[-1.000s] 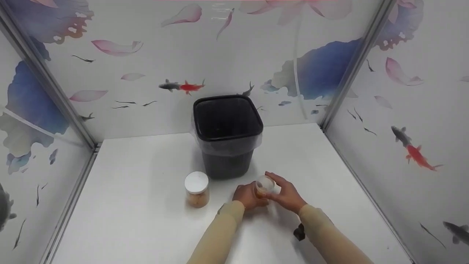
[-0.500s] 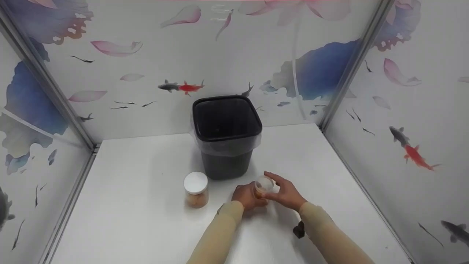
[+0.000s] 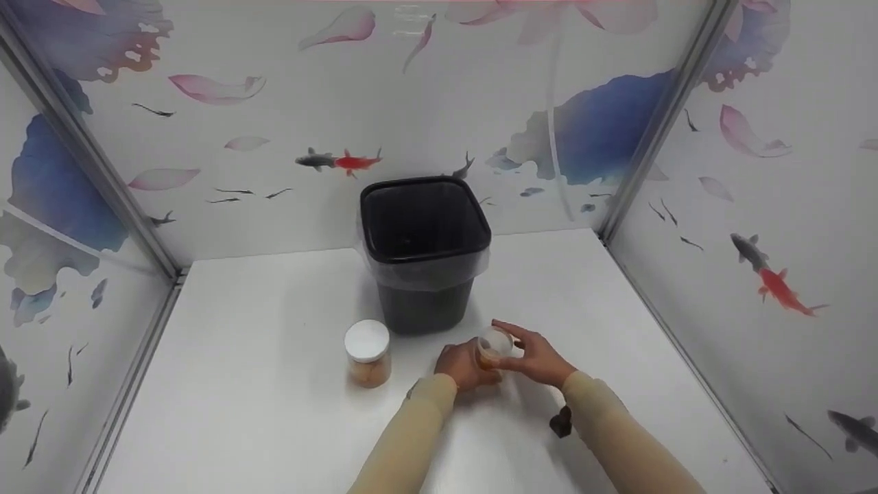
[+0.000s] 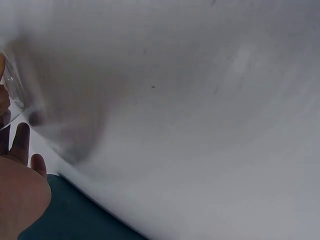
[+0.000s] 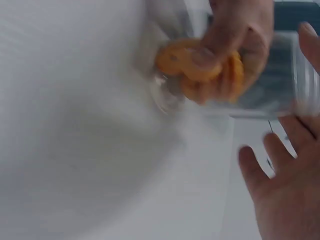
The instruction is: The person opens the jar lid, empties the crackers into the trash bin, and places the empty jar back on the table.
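In the head view, a clear jar (image 3: 495, 341) stands between my hands in front of the bin. My left hand (image 3: 466, 367) grips its lower part from the left. From the right, thumb and fingers of my right hand (image 3: 538, 357) hold the jar near its top. Orange, round biscuits (image 5: 192, 62) show through the wall at its lower end in the right wrist view. Whether a lid covers the jar I cannot tell. Only part of the jar (image 4: 15, 85) shows at the left edge of the left wrist view.
A second jar (image 3: 368, 353), with a white lid and tan contents, stands left of my hands. Behind is a black bin (image 3: 425, 302) with a clear liner folded over its rim. White patterned walls enclose the white table (image 3: 240, 384). A small black object (image 3: 561, 422) sits beside my right wrist.
My right wrist and fingers have shifted very slightly around the jar's top. The left hand, both jars and the bin keep their places.
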Demonstrator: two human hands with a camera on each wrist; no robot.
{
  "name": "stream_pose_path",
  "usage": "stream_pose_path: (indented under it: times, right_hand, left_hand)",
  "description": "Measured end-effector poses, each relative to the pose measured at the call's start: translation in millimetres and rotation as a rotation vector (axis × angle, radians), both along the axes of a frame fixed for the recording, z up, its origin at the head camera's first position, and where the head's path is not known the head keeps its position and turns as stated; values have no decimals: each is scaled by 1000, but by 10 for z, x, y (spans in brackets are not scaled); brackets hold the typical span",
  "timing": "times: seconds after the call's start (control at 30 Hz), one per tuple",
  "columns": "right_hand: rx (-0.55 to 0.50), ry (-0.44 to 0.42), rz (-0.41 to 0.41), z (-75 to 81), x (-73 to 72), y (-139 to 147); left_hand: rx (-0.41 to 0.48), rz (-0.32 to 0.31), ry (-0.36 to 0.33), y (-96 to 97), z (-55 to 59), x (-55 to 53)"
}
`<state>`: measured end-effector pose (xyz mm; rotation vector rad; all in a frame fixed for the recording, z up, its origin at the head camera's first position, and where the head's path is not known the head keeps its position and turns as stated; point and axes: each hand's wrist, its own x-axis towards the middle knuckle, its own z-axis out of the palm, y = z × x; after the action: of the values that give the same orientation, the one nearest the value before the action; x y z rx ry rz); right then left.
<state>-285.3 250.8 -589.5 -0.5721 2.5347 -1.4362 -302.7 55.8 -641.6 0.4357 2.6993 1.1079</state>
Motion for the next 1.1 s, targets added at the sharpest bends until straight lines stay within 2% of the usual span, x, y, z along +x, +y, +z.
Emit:
stream_pose_path:
  times: [0.13,0.23,0.33,0.5,0.67,0.77,1.0,1.1]
  right_hand:
    - [23,-43,109,56,-97,64]
    - [34,-42,122,73,-100,69]
    - [25,-9,56,33,-37,30]
    - [-34,34,-100,-94,70,-71]
    - [-61,34,-165,-131,89,-115]
    - [-51,10,-122,-101,54,-83]
    - [-8,-54,86,57,-109,36]
    - [25,-73,116,93,-124,50]
  left_hand:
    - [4,3,-4,-8,-12,13]
    - [1,3,-3,-7,-24,13]
    - [-5,6,3,-4,-28,18]
    - [-43,2,32,6,-20,16]
    - [-56,0,38,12,-3,5]
    - [-49,-1,28,9,-1,2]
    - [-5,-4,14,2,-3,-6]
    - [0,-6,8,-1,-9,0]
